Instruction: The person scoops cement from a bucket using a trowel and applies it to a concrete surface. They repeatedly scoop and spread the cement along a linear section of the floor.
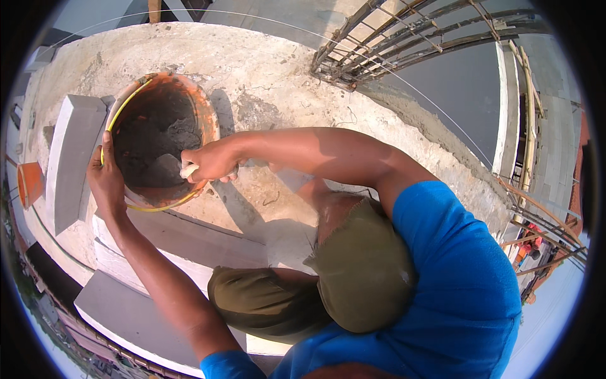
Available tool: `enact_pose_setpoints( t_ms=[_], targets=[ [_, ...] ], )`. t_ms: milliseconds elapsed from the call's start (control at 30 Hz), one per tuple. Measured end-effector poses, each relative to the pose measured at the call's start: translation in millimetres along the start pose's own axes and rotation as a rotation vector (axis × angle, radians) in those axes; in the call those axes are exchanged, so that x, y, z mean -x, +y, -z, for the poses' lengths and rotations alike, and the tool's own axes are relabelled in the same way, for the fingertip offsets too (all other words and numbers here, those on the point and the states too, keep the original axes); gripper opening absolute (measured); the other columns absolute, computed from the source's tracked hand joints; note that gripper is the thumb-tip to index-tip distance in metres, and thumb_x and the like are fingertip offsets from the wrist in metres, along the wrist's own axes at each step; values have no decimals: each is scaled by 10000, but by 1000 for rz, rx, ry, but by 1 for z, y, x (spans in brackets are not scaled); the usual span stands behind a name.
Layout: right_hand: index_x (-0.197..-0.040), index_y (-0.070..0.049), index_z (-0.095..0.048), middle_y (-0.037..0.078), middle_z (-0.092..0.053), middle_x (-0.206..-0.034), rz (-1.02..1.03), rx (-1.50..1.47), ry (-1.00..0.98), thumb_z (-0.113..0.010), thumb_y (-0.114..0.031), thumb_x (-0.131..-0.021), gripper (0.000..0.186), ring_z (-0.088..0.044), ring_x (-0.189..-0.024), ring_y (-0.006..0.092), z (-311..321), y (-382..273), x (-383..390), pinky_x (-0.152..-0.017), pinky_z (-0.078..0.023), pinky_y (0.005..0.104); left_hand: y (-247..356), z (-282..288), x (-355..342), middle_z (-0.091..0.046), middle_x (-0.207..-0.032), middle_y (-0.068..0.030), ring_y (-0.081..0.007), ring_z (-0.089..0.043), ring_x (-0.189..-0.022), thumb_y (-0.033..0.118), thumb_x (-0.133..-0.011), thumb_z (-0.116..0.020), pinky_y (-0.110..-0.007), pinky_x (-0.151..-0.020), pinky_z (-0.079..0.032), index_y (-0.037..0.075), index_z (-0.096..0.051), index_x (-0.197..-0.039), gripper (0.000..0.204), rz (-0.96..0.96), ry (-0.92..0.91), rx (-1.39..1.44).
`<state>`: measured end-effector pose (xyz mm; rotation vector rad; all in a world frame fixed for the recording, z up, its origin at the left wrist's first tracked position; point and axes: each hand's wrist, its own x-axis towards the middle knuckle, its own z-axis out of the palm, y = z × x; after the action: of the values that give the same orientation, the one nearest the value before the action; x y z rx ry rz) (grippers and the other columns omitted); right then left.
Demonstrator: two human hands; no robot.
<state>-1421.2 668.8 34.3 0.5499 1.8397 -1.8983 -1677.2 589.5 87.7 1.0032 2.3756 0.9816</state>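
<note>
An orange bucket with a yellow rod-like handle along its rim stands on the rough concrete surface. Grey wet mortar fills much of its inside. My left hand grips the bucket's left rim, thumb at the yellow handle. Over the near right rim reaches my right hand, closed around the pale handle of a trowel. The trowel's blade lies in the mortar, coated grey, so its outline is only partly visible.
Pale blocks lie left of the bucket and in front of it. A smaller orange bucket sits at far left. A rebar cage rises at upper right. A thin string crosses above the concrete slab.
</note>
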Motion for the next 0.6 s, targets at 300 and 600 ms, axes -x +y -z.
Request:
enact_pose_setpoints(
  t_ms=[300, 600],
  targets=[
    [-1575, -115, -390, 270, -729, -1139, -78, 635, 373, -551, -285, -1088, 540, -697, -1055, 490, 29, 7, 32, -909, -527, 573, 14, 3, 10, -564, -641, -83, -183, -513, -642, 628, -1019, -683, -389, -656, -479, -16, -729, -865, 663, 42, 21, -84],
    [-1540, -57, -381, 319, -694, -1197, -29, 639, 178, -541, -307, -1106, 525, -685, -1111, 496, -27, -15, 17, -963, -531, 570, 5, 8, 12, -681, -753, -79, -158, -612, -705, 647, -1026, -665, -344, -719, -516, 14, -820, -1054, 653, 47, 9, -45]
  ],
)
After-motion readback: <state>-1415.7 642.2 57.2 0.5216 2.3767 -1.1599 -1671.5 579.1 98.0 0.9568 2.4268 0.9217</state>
